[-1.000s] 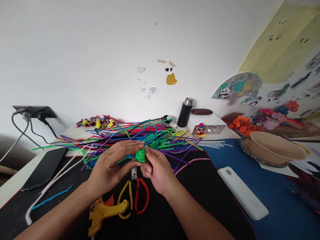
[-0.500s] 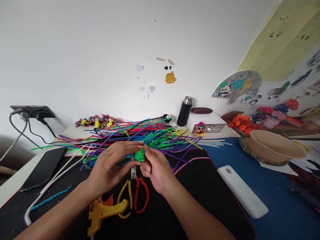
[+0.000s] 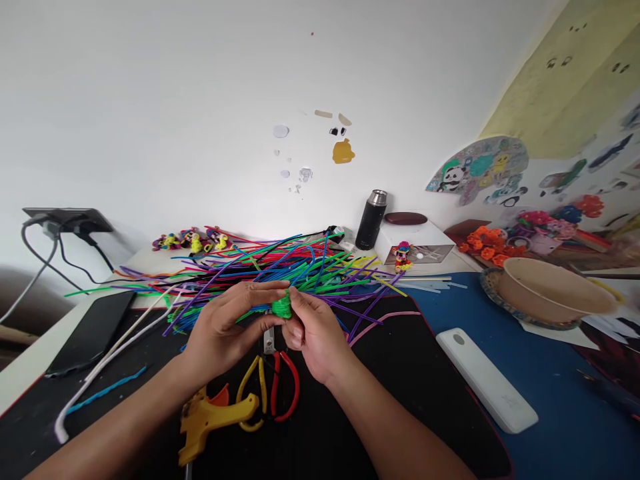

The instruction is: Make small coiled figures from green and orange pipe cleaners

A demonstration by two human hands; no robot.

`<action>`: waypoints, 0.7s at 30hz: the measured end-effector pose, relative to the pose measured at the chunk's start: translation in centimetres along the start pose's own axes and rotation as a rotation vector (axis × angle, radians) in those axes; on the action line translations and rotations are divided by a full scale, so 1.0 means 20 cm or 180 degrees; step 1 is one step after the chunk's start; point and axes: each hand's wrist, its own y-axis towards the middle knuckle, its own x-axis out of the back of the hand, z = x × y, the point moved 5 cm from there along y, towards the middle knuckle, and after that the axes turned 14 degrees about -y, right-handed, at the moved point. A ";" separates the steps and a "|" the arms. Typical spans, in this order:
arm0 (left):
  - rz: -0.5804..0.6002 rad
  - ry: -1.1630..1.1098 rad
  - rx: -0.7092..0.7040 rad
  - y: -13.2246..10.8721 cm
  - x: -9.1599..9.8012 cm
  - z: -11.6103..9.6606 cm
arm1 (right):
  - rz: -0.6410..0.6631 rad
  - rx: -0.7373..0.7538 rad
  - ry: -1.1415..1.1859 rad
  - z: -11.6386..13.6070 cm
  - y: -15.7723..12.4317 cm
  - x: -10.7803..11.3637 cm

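Between my two hands is a small green coil of wound pipe cleaner (image 3: 282,307). My left hand (image 3: 233,320) pinches it from the left, fingers above and thumb below. From the right, my right hand (image 3: 315,330) grips it between thumb and curled fingers, which hide part of it. Below the hands lie pliers (image 3: 286,393) with one red and one yellow handle, and a yellow glue gun (image 3: 215,420) with an orange trigger. Just behind the hands spreads a heap of colourful pipe cleaners (image 3: 280,267).
A black phone (image 3: 90,333), white stems (image 3: 95,373) and a twisted blue stem (image 3: 107,390) lie at left. To the right are a white oblong device (image 3: 485,380) and a beige bowl (image 3: 555,287). A black flask (image 3: 371,220) stands near the wall beside a white box (image 3: 417,241).
The green coil has turned slightly in my fingers and looks more tapered at the top. Both hands keep their grip. The whole view has shifted a little.
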 end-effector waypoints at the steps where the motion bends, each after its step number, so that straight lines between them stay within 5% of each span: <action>1: -0.0001 0.0010 0.0008 0.00 0.00 0.00 | -0.0014 0.0001 -0.0010 0.00 0.00 0.00; 12: -0.0053 -0.0038 0.0059 -0.01 -0.01 0.02 | -0.0036 0.0001 -0.0040 -0.01 0.00 0.00; 21: -0.0198 -0.0306 0.0677 -0.01 0.00 0.02 | -0.0058 0.0089 -0.0031 0.02 -0.01 0.00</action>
